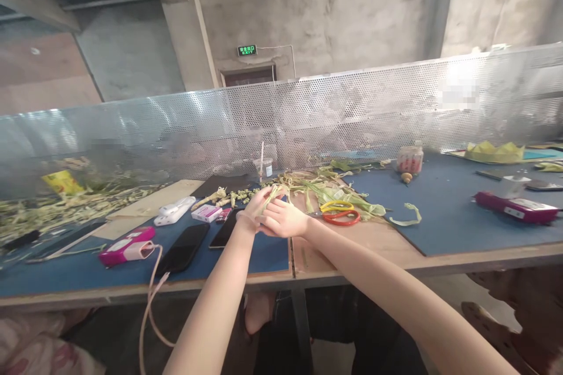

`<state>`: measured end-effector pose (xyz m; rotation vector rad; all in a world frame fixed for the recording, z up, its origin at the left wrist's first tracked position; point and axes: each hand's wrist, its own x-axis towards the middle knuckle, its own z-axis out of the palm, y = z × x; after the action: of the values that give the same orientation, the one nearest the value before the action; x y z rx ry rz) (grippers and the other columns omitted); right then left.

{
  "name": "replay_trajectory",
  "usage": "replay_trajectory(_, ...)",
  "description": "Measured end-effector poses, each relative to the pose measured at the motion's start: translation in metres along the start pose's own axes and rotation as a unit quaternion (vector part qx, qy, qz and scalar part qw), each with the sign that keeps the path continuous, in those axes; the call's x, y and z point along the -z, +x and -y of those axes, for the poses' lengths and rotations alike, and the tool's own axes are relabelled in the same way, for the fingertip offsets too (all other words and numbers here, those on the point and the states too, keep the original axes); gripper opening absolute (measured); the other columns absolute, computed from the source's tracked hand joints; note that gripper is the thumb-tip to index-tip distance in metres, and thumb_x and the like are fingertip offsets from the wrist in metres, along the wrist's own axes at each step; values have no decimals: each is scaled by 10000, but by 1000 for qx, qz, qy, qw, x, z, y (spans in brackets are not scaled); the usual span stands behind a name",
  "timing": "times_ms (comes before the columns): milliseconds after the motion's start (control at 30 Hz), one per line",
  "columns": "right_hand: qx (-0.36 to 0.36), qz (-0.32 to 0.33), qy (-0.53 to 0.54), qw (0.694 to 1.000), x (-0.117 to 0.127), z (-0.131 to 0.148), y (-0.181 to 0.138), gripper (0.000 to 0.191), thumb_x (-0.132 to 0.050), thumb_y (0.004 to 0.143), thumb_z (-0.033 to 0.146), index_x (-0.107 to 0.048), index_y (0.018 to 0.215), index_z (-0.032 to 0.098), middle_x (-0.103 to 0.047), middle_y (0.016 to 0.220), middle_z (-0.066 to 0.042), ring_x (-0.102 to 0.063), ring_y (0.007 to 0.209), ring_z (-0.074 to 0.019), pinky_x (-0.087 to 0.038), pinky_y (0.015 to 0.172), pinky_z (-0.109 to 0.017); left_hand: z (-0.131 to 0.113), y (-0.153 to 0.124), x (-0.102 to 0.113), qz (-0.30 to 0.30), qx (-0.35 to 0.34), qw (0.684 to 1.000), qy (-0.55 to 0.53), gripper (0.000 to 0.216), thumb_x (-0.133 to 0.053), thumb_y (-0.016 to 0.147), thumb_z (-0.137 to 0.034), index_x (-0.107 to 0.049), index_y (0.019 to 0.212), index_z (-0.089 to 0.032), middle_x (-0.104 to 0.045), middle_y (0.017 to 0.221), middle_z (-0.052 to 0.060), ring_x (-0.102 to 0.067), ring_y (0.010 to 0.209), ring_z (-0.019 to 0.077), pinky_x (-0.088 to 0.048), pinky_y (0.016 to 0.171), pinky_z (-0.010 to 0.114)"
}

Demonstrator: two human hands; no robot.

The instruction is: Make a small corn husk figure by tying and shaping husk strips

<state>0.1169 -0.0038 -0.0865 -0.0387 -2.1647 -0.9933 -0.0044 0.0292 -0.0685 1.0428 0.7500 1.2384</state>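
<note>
Over the table's front middle, my left hand (257, 205) and my right hand (285, 220) are together, fingers curled around pale green husk strips (274, 192). The strips stick up between the fingers; their lower ends are hidden by my hands. To the right lie scissor handles (341, 223), one loop red and one yellow, with the blades not clearly visible. Behind my hands spreads a pile of loose pale leaves (314, 187). Knotted, braided-looking husk pieces (244, 195) lie just left of them. A black phone (225, 229) rests close by my left wrist.
On the left are another black phone (185, 247), a magenta power bank (127, 244) with a cable hanging over the edge, and a white device (175, 211). A perforated metal screen (308, 123) runs along the back. A lidded jar (410, 160) and magenta box (516, 208) stand right.
</note>
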Motion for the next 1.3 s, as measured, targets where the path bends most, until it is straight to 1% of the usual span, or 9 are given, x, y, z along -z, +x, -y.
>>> replay_trajectory(67, -91, -9, 22, 996, 0, -6, -5, 249, -376, 909, 335, -526, 941, 138, -573, 776, -75, -485, 749, -205, -350, 713, -342, 1, 0, 2, -15, 8, 1000, -22, 139, -543, 774, -249, -606, 695, -155, -635, 580, 9, -597, 531, 116, -468, 559, 210)
replay_trajectory(167, -301, -5, -2, 954, 2, -19, -17, 216, -349, 904, 251, -529, 935, 134, -581, 814, -99, -481, 782, -225, -351, 706, -346, 2, 0, 4, -51, -9, 998, -40, 114, -537, 766, -212, -609, 707, -145, -621, 546, -3, -575, 482, 104, -413, 463, 194)
replay_trajectory(267, -368, 40, -11, 929, 2, -32, -29, 234, -424, 889, 342, -545, 932, 147, -592, 880, -111, -468, 857, -247, -348, 751, -353, 2, 0, 4, -38, -14, 998, -39, 124, -527, 765, -190, -633, 752, -127, -645, 588, 20, -587, 498, 108, -380, 420, 195)
replay_trajectory(400, -388, 88, 0, 918, -3, -38, -37, 209, -420, 905, 335, -557, 891, 178, -615, 872, -89, -451, 887, -244, -328, 787, -352, 3, 0, 2, -31, -20, 999, -31, 126, -563, 762, -232, -635, 726, -136, -650, 602, 16, -589, 503, 103, -379, 423, 196)
replay_trajectory(567, -397, 114, 15, 911, -6, -38, -35, 257, -374, 935, 316, -557, 813, 184, -627, 830, -79, -448, 881, -228, -309, 789, -340, 3, 1, -1, -72, -27, 996, 33, 224, -665, 708, -365, -650, 755, -147, -649, 612, 0, -559, 446, 85, -340, 390, 197)
replay_trajectory(667, -413, 132, 40, 900, -7, -37, -34, 296, -355, 941, 335, -558, 785, 185, -623, 776, -63, -462, 859, -214, -311, 784, -333, 4, 0, -2, -86, -48, 994, 54, 226, -694, 682, -336, -663, 789, -140, -644, 610, 1, -550, 435, 77, -321, 378, 191)
replay_trajectory(833, -425, 148, 66, 890, -12, -35, -36, 163, -469, 882, 309, -571, 883, 181, -630, 825, -62, -471, 888, -217, -327, 787, -329, 6, 1, -3, -70, -66, 994, 59, 202, -702, 669, -293, -664, 780, -129, -641, 613, 13, -555, 450, 83, -323, 371, 190)
replay_trajectory(1100, -432, 149, 88, 885, -13, -35, -36, 154, -424, 862, 199, -572, 822, 184, -624, 790, -63, -494, 850, -207, -341, 769, -319, 7, 2, -3, -65, -87, 993, 42, 207, -747, 627, -288, -684, 732, -120, -658, 641, 34, -584, 548, 85, -418, 465, 178)
replay_trajectory(1300, -504, 99, 195, 836, -11, -37, -36, 112, -457, 738, 157, -481, 632, 187, -534, 638, 6, -469, 642, -133, -337, 630, -231, 7, 1, 0, -89, -91, 990, 60, 226, -759, 600, -285, -695, 743, -121, -684, 679, 61, -598, 559, 100, -421, 477, 188)
